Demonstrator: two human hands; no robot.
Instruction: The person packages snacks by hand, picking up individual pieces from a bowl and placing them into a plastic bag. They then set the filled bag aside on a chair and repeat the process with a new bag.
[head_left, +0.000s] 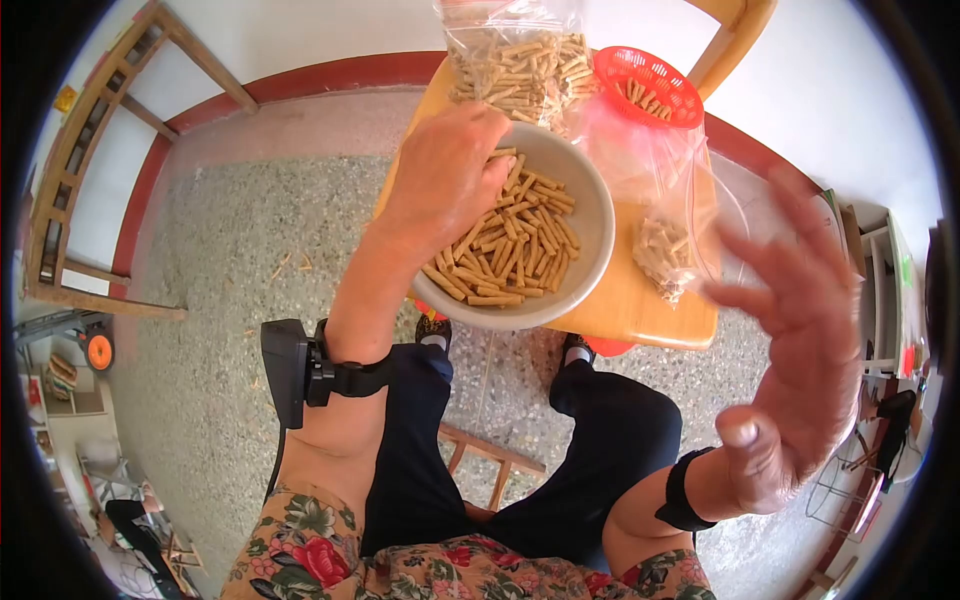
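Seemingly a home
Speckled floor [220,260] meets white wall [340,40] (red band [350,74] between), with wooden frame [205,58] and shelves [92,402] around.

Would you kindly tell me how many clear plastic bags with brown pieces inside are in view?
2: a fuller bag at the far side of the pale bowl, and a smaller bag to the bowl's right, over the wooden tabletop. Others could be hidden.
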